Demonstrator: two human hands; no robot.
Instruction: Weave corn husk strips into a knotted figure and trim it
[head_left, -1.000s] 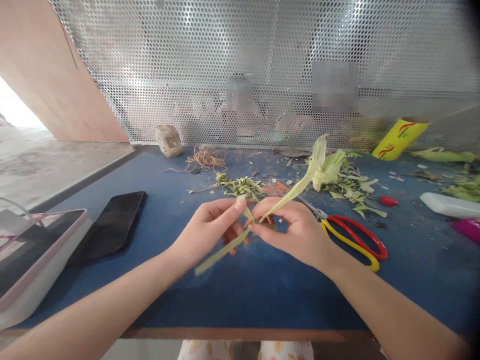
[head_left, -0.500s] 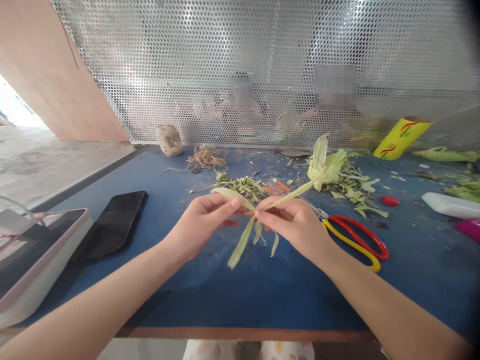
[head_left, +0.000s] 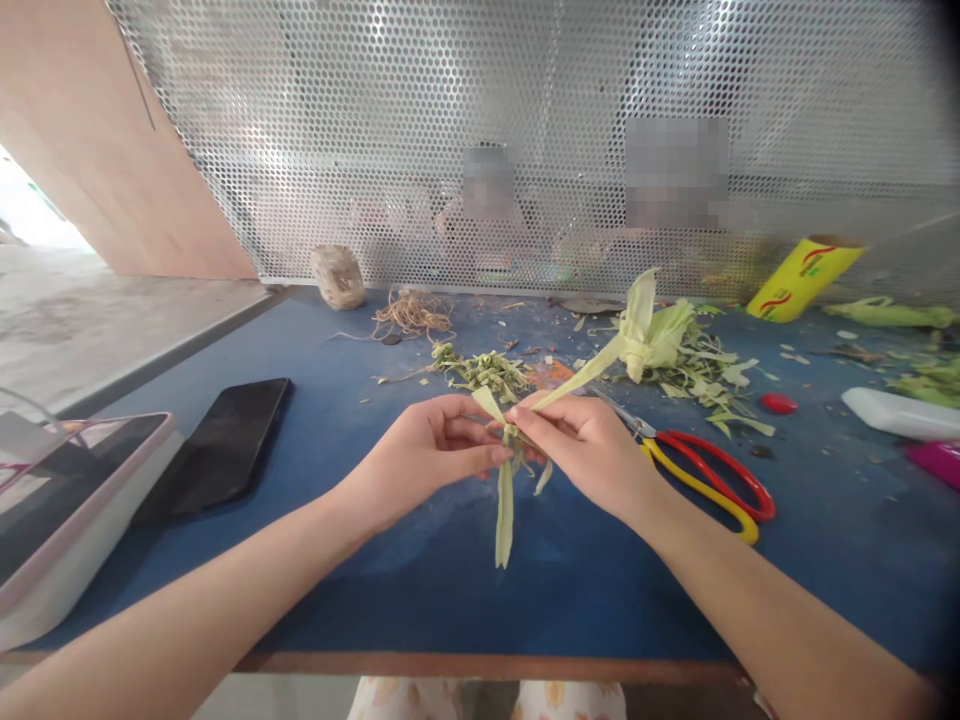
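Note:
Pale green corn husk strips (head_left: 505, 515) meet in a small knot between my two hands, above the blue table. My left hand (head_left: 442, 445) is closed, thumb and fingers pinching the strips at the knot's left side. Closed too, my right hand (head_left: 581, 440) pinches them from the right, thumb and forefinger at the knot. One strip hangs down below the fingers, and another slants up to the right over my right hand. Behind lie a small heap of knotted green husk pieces (head_left: 495, 375) and a bundle of corn husk (head_left: 652, 335).
Red-and-yellow scissors (head_left: 712, 485) lie beside my right wrist. A black phone (head_left: 217, 450) and a pink-edged case (head_left: 161, 450) are on the left. Farther back are tangled twine (head_left: 412, 315), a jar (head_left: 337, 277) and a yellow tube (head_left: 802, 280), before a perforated metal screen (head_left: 525, 80).
My left fingers have shifted from the upper left strip down to the knot. The lower strip now hangs straighter, and the upper left end stands up shorter and steeper.

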